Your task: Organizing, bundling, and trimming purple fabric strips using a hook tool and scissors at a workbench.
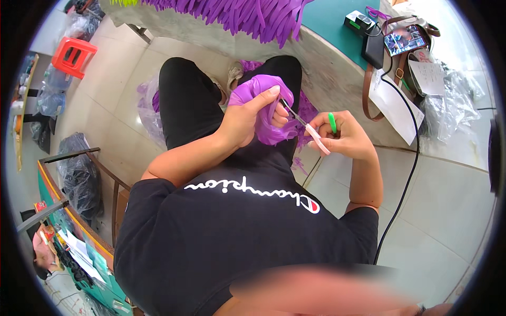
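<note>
My left hand [243, 122] is closed on a soft, shiny purple rubber-like piece [258, 88], bunched up above my lap. Its thumb lies on the near side, while some fingertips come through or around the right part. Pink-handled scissors [317, 139] are in my right hand [352, 138], which wears a green band [332, 123] on one finger. The dark blades point up and left, right up against the purple piece by my left fingertips. How far the blades are apart is hard to make out.
Many purple strips [253, 18] hang over the front edge of the table [332, 16]. A phone [403, 40], a brown-strapped bag [416, 73] and papers [392, 102] lie at the right, with a black cable [416, 131] trailing down. A red stool [75, 57] stands far left.
</note>
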The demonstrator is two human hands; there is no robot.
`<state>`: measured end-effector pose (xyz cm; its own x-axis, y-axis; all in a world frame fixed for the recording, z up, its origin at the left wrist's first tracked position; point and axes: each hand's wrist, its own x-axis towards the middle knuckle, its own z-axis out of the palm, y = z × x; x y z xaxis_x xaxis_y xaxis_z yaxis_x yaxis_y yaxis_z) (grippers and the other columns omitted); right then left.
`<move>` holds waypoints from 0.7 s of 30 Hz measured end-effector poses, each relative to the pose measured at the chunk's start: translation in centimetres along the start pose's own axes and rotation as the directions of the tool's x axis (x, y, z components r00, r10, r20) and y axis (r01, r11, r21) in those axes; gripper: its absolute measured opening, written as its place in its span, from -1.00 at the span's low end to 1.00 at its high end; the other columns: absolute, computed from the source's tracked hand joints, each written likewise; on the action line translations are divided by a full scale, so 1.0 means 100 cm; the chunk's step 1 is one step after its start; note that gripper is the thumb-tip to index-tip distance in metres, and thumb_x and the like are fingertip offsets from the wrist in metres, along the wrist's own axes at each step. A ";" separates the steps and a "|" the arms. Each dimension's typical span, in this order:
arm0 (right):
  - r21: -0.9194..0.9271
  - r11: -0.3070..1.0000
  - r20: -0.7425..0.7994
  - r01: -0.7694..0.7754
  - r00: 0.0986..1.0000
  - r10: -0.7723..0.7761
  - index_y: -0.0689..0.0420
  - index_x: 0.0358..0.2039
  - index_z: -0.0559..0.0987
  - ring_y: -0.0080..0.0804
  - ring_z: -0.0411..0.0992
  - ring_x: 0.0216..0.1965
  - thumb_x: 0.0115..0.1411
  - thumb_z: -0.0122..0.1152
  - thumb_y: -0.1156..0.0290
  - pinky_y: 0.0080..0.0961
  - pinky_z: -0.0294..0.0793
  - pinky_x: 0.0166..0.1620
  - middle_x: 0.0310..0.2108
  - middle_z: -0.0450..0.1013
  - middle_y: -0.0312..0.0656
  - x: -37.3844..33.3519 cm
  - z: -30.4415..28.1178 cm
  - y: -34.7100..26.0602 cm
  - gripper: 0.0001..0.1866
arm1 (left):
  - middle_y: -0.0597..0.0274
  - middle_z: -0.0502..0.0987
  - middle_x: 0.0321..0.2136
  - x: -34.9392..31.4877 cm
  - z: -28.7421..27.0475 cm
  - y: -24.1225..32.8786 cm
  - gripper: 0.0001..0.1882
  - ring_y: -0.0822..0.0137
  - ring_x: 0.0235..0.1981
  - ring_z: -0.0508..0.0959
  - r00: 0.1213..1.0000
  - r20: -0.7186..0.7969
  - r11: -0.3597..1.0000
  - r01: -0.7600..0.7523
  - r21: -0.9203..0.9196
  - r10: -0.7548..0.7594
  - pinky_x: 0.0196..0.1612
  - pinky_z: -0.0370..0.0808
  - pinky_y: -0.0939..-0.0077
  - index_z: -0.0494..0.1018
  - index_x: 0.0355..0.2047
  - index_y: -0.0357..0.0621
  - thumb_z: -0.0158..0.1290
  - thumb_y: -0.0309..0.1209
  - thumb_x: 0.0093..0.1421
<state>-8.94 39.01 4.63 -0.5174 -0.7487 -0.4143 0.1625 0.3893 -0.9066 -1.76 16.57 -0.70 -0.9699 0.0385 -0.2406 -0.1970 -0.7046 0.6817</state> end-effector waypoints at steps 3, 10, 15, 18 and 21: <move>-0.029 1.000 -0.011 -0.007 1.000 0.007 0.32 -0.30 0.52 -0.64 0.43 -0.66 -0.02 0.37 0.54 -0.75 0.34 -0.55 -0.63 0.48 -0.26 0.001 0.000 -0.004 -0.73 | 0.19 0.56 -0.58 0.000 0.001 -0.001 -0.81 0.42 -0.59 0.56 1.000 -0.002 1.000 0.002 0.000 -0.002 -0.48 0.54 0.55 0.50 -0.32 -0.22 0.01 -0.34 0.28; -0.021 1.000 -0.015 -0.011 1.000 0.011 0.33 -0.30 0.53 -0.64 0.44 -0.65 -0.02 0.40 0.52 -0.74 0.35 -0.55 -0.64 0.49 -0.25 0.002 -0.001 -0.006 -0.72 | 0.18 0.56 -0.59 0.001 -0.001 -0.001 -0.83 0.41 -0.60 0.56 1.000 0.025 1.000 0.005 0.017 -0.005 -0.49 0.54 0.53 0.49 -0.35 -0.20 0.02 -0.36 0.27; -0.059 0.997 0.025 -0.043 0.999 0.044 0.40 -0.27 0.53 -0.58 0.52 -0.50 0.05 0.28 0.53 -0.68 0.49 -0.42 -0.51 0.55 -0.16 0.002 -0.003 -0.014 -0.75 | 0.17 0.56 -0.59 -0.001 -0.002 -0.001 -0.83 0.40 -0.60 0.56 1.000 0.016 1.000 0.013 0.020 -0.013 -0.49 0.54 0.52 0.48 -0.35 -0.20 0.02 -0.36 0.27; -0.047 0.998 0.026 -0.049 0.998 0.050 0.40 -0.27 0.53 -0.58 0.52 -0.51 0.04 0.29 0.53 -0.68 0.49 -0.41 -0.52 0.55 -0.15 0.002 -0.005 -0.013 -0.75 | 0.16 0.56 -0.59 0.000 -0.001 0.000 -0.84 0.40 -0.60 0.56 1.000 0.023 1.000 0.019 0.014 -0.019 -0.49 0.55 0.52 0.48 -0.34 -0.20 0.02 -0.36 0.27; -0.036 0.998 0.033 -0.045 0.998 0.046 0.39 -0.29 0.53 -0.59 0.51 -0.51 0.04 0.29 0.53 -0.68 0.49 -0.41 -0.53 0.54 -0.18 0.001 -0.005 -0.014 -0.76 | 0.16 0.56 -0.59 0.000 -0.001 0.000 -0.84 0.39 -0.60 0.57 0.999 0.022 1.000 0.024 0.008 -0.024 -0.48 0.55 0.51 0.48 -0.33 -0.20 0.02 -0.35 0.27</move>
<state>-9.67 38.62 5.89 -0.4814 -0.7473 -0.4580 0.1554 0.4415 -0.8837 -1.71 16.50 -0.77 -0.9677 0.0708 -0.2420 -0.2213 -0.6979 0.6812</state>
